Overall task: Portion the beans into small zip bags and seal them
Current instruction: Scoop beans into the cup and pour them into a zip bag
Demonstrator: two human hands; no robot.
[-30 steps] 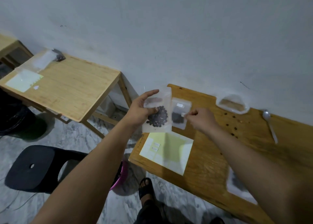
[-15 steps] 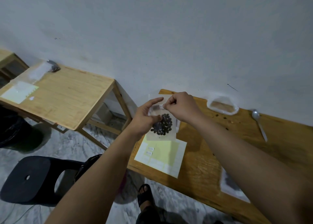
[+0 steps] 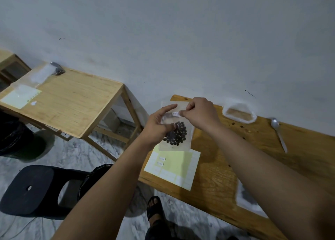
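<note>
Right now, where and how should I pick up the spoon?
By the handle's near end, from above: the spoon lies flat on the table, bowl at the far end, handle pointing back at you, bare wood either side. The left hand holds the bag; the right hand pinches its label.

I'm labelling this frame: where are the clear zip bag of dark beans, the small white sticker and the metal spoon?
clear zip bag of dark beans (image 3: 177, 133), head view, bean-filled lower half.
small white sticker (image 3: 175, 114), head view, exposed end.
metal spoon (image 3: 280, 138), head view, mid handle.
</note>
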